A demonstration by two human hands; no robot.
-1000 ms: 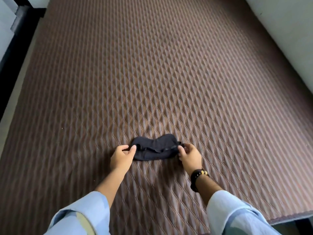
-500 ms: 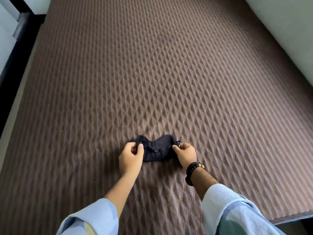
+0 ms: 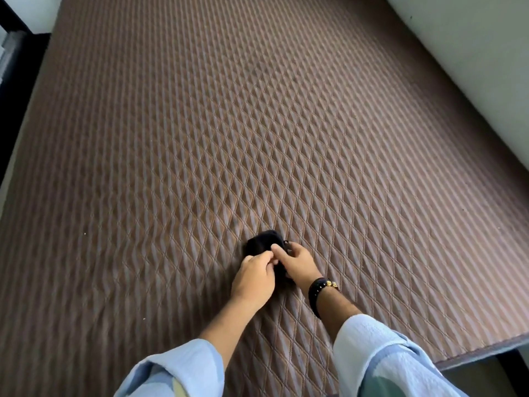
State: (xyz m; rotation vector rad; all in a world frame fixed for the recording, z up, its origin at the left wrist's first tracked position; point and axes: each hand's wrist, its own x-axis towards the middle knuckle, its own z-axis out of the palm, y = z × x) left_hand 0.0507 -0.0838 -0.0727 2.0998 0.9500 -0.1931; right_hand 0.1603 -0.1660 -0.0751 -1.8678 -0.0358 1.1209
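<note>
Quilted brown fabric, stitched in a diamond pattern, covers the bed that fills nearly the whole view; we look down on it from above the person's own arms. Near the lower middle, the left hand and the right hand meet on a small dark cloth, which lies bunched into a compact lump on the bed cover. We see the left hand with its fingers curled inward, pinching the near edge of the dark cloth between thumb and fingertips. We see the right hand just beside it, touching the left hand. One of its digits lies over the top of the cloth and the others curl round the cloth's right side, so that it too grips the cloth. Only the far, rounded part of the cloth shows beyond the two hands; the rest is hidden beneath them, and we cannot tell how it is folded. A dark bracelet with gold-coloured beads circles the right wrist. Both forearms are bare down to pale blue sleeves, the left sleeve and the right sleeve, at the bottom edge. Farther out, a pale wall runs along the bed's right side, and a dark frame borders its left side.
</note>
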